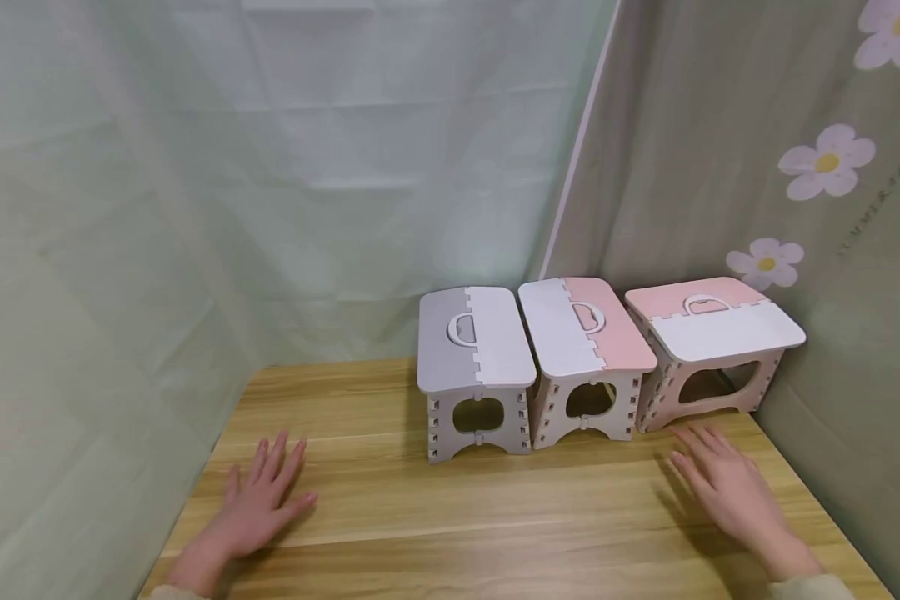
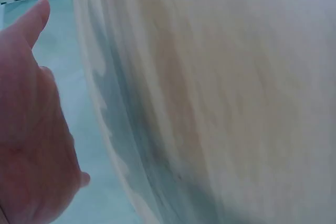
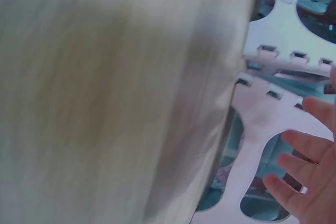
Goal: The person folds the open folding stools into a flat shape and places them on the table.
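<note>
Three small folding step stools stand side by side toward the back right of a wooden table (image 1: 435,517). The left one is a grey and white stool (image 1: 446,350); beside it is a white and pink stool (image 1: 555,333). At the far right a pink-topped stool (image 1: 727,333) with a white front half is turned sideways. My left hand (image 1: 251,512) is over the table's left side, fingers spread, holding nothing. My right hand (image 1: 731,487) has its fingers extended just in front of the right stool, also holding nothing. In the right wrist view, the right fingers (image 3: 302,142) overlap the pink stool's legs (image 3: 252,135).
A pale green curtain (image 1: 330,167) hangs behind and to the left of the table. At the right is a grey-green curtain (image 1: 667,150) printed with white flowers. The table's right edge runs close to the right hand.
</note>
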`<state>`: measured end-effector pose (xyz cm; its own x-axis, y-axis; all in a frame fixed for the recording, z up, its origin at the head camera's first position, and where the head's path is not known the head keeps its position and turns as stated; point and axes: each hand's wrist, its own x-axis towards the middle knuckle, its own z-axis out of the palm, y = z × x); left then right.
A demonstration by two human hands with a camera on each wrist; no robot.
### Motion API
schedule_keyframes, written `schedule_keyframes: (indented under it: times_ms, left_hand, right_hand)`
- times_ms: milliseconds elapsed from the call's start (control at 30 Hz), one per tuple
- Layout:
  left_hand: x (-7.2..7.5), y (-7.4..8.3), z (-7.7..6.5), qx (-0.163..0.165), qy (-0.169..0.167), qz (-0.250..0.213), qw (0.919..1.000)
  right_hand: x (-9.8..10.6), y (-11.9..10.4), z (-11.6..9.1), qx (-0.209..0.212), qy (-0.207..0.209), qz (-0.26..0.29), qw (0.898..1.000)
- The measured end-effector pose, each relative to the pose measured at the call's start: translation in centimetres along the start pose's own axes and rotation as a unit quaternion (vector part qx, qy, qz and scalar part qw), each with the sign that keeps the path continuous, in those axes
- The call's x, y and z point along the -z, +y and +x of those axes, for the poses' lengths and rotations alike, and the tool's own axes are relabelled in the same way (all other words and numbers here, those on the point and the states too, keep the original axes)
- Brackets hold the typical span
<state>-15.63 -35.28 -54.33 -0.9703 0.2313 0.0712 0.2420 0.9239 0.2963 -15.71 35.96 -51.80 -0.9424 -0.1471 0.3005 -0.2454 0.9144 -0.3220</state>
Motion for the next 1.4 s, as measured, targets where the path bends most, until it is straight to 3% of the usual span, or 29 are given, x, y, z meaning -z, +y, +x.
schedule_keyframes:
  times_ms: [267, 500, 667, 800, 1033, 1233, 1400]
  left_hand:
    - [0.7, 1.0, 1.2, -0.032, 0.058, -0.031, 0.9973]
    - [1.5, 1.8, 1.9, -0.034, 0.093, -0.048, 0.994]
    - [1.4, 2.5, 2.4, -0.018, 0.121, -0.069, 0.99]
    - [1.2, 3.7, 2.8, -0.025, 0.161, -0.102, 0.9813]
    - [0.9, 6.2, 3.3, -0.035, 0.207, -0.151, 0.9658]
    - [0.9, 7.9, 4.2, -0.054, 0.244, -0.216, 0.944]
    - [0.7, 9.1, 5.1, -0.068, 0.255, -0.27, 0.9262]
  right_hand:
    - [0.5, -2.8, 0.6, 0.006, 0.092, 0.011, 0.996]
    - [0.1, -6.3, 1.4, 0.024, 0.12, 0.049, 0.991]
    - [-0.5, -8.8, 2.0, 0.027, 0.142, 0.119, 0.982]
    - [-1.1, -10.8, 2.7, 0.022, 0.135, 0.191, 0.972]
    - [-1.7, -14.1, 3.4, 0.038, 0.116, 0.304, 0.945]
    - [-2.5, -16.4, 3.9, 0.045, 0.07, 0.372, 0.925]
    - [-3.3, -18.4, 4.3, 0.042, 0.028, 0.416, 0.908]
